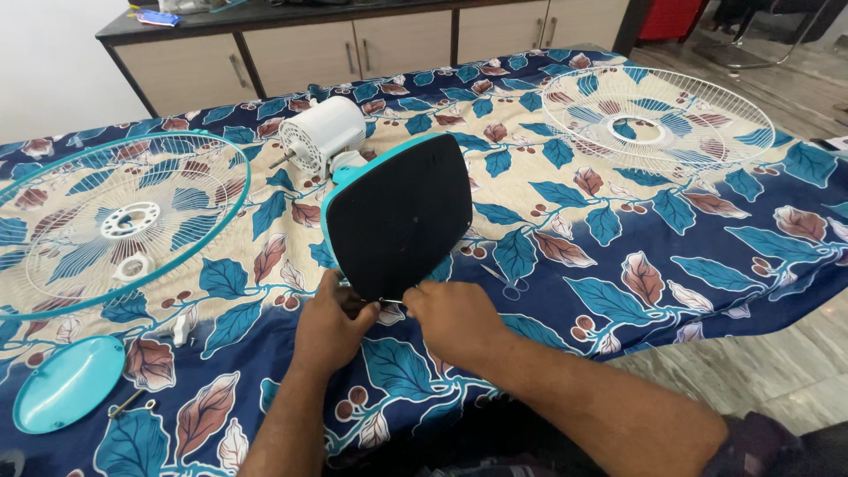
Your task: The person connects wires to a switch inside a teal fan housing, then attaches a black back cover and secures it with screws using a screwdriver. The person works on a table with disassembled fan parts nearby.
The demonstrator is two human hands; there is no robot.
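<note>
Teal fan base [397,212] lies tipped underside-up, motor [320,132] at eleven o'clock; left hand [331,322] steadies its edge, right hand [455,320] fingers pinch a thin metal tool [391,303].

Both forearms reach forward, left hand [331,322] and right hand [455,318] curled close together.

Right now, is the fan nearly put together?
Not nearly. Both hands, left hand and right hand, meet at the bottom edge of the teal base, motor attached. Both wire guards and the teal cap lie apart.
</note>
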